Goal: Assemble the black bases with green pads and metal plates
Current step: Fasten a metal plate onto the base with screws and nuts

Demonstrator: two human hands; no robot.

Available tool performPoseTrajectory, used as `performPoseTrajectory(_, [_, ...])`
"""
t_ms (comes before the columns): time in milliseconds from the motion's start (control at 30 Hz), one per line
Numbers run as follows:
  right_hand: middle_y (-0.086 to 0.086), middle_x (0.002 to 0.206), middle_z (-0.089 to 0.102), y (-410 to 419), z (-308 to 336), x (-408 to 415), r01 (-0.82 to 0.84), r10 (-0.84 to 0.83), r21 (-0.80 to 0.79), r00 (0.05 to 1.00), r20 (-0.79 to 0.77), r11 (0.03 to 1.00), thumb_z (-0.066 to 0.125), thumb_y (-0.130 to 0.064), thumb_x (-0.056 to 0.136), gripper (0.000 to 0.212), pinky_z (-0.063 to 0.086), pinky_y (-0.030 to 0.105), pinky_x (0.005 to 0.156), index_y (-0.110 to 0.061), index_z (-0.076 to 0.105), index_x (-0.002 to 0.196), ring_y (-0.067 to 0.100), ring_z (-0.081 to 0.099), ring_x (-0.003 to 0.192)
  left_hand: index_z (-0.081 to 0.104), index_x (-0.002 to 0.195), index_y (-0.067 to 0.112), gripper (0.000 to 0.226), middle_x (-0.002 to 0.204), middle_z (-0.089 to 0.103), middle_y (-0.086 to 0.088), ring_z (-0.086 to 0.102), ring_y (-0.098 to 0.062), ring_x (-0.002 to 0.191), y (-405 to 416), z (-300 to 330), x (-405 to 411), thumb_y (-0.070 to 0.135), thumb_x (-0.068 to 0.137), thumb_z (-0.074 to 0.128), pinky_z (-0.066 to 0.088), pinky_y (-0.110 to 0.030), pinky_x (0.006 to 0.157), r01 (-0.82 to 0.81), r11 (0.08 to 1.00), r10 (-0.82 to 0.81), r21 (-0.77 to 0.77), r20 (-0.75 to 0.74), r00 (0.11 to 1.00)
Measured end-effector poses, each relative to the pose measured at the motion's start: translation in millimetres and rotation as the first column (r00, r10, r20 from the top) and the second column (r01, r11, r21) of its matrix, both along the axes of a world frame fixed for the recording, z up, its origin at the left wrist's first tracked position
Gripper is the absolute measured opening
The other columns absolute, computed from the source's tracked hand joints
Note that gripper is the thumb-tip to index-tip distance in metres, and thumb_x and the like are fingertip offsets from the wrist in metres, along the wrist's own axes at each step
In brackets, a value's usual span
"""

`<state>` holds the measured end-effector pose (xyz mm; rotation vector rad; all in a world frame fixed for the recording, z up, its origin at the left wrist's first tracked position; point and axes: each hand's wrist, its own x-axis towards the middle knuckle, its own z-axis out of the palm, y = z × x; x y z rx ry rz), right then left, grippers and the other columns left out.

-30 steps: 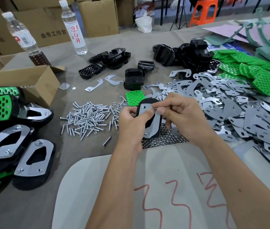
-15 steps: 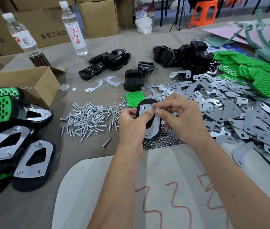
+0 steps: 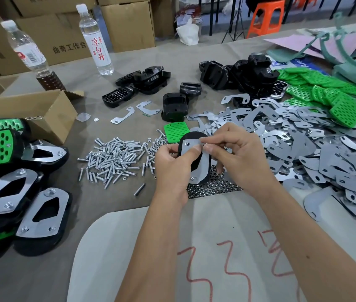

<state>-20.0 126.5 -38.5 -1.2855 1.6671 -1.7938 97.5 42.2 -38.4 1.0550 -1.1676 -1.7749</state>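
My left hand point(image 3: 170, 166) grips a black base point(image 3: 205, 171) held upright above the table, thumb pressed on the metal plate point(image 3: 201, 166) that lies on its face. My right hand point(image 3: 235, 155) pinches at the plate's upper edge with thumb and forefinger; whatever small part it holds is hidden. A loose green pad point(image 3: 176, 130) lies just behind the base. Screws point(image 3: 116, 160) are heaped to the left, nuts point(image 3: 214, 186) below the base. Loose metal plates point(image 3: 303, 144) spread to the right.
Finished assemblies point(image 3: 20, 192) are stacked at the left edge beside an open cardboard box point(image 3: 41, 110). Black bases point(image 3: 238, 75) and green pads point(image 3: 336, 99) pile at the back right. Two bottles point(image 3: 95, 40) stand at the back left. A white sheet point(image 3: 216, 247) with red marks lies nearest me.
Both hands stay on the base and plate almost in place; my right fingers have shifted slightly along the plate's upper edge.
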Motion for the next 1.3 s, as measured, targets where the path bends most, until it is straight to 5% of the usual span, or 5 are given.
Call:
performPoseTrajectory(233, [0.018, 0.095, 0.056, 5.8, 7.0, -0.4, -0.057, 0.057, 0.044, 0.998, 0.007, 0.997, 0.073, -0.004, 0.094, 0.026, 0.049, 0.023, 0.045, -0.015, 0.077, 0.117, 0.009, 0.055, 0.065, 0.057, 0.108, 0.002, 0.035, 0.088, 0.072, -0.014, 0.071, -0.023, 0.069, -0.8, -0.6, 0.3, 0.007, 0.084, 0.082, 0.058, -0.034, 0.059, -0.007, 1.0, 0.007, 0.01, -0.004, 1.0])
performPoseTrajectory(567, [0.008, 0.073, 0.065, 5.0, 3.2, -1.6, 0.082, -0.082, 0.014, 0.996, 0.015, 0.997, 0.089, -0.012, 0.08, 0.02, 0.048, 0.036, 0.054, -0.006, 0.071, 0.076, 0.018, 0.055, 0.061, 0.057, 0.103, 0.005, 0.033, 0.085, 0.071, -0.011, 0.069, -0.016, 0.062, -0.2, -1.9, -2.2, 0.01, 0.084, 0.083, 0.054, -0.027, 0.052, -0.052, 0.999, 0.051, 0.018, 0.006, 0.999])
performPoseTrajectory(733, [-0.001, 0.078, 0.057, 3.5, 3.7, 0.7, 0.01, -0.007, 0.056, 0.999, -0.041, 0.998, 0.088, -0.013, 0.081, 0.03, 0.043, 0.031, 0.058, -0.022, 0.081, 0.108, 0.019, 0.048, 0.064, 0.057, 0.106, 0.003, 0.034, 0.084, 0.07, -0.011, 0.067, -0.015, 0.059, 0.7, -0.5, -2.5, 0.009, 0.084, 0.082, 0.052, -0.025, 0.05, -0.059, 0.998, 0.059, 0.025, 0.001, 0.998])
performPoseTrajectory(967, [0.005, 0.079, 0.067, 0.4, -0.7, -2.7, 0.141, -0.141, -0.003, 0.984, -0.111, 0.99, 0.087, -0.012, 0.082, 0.01, 0.052, 0.042, 0.066, -0.013, 0.082, 0.09, 0.013, 0.057, 0.071, 0.057, 0.105, 0.004, 0.034, 0.08, 0.069, -0.006, 0.066, -0.007, 0.055, 3.3, -2.3, -4.4, 0.006, 0.083, 0.083, 0.049, -0.021, 0.048, -0.045, 0.999, 0.045, -0.015, 0.023, 0.999])
performPoseTrajectory(1300, [-0.003, 0.087, 0.058, -5.7, 1.5, 6.3, 0.214, -0.238, -0.107, 0.815, -0.528, 0.971, 0.076, 0.001, 0.089, 0.006, 0.04, 0.009, 0.072, -0.004, 0.076, 0.091, 0.005, 0.055, 0.079, 0.056, 0.104, 0.006, 0.035, 0.086, 0.07, -0.01, 0.068, -0.017, 0.066, -0.1, -2.5, -3.9, 0.008, 0.082, 0.084, 0.053, -0.027, 0.054, -0.041, 0.999, 0.041, 0.0, 0.018, 0.999])
